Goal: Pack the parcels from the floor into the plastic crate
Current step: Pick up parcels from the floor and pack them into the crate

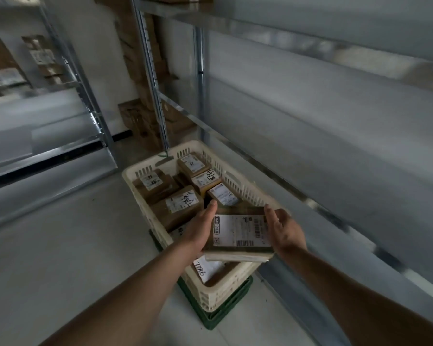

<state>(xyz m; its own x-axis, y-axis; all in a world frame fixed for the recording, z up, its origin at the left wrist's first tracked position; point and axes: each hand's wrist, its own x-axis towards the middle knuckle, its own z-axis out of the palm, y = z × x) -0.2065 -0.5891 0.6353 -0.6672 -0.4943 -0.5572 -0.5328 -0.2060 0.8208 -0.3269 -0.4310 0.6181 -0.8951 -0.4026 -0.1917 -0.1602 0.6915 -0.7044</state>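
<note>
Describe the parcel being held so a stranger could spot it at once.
Find the cream crate on the floor beside the metal shelving. Over its near end, the left hand and right hand hold one flat parcel. Unlike the brown boxes lying inside, it is raised and wears the largest white label.

Crate's (238, 182) near contents behind held parcel (241, 233); blurred shelf boxes (5, 68).

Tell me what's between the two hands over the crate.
A flat cardboard parcel with a white shipping label, held between left hand and right hand, in the head view.
</note>
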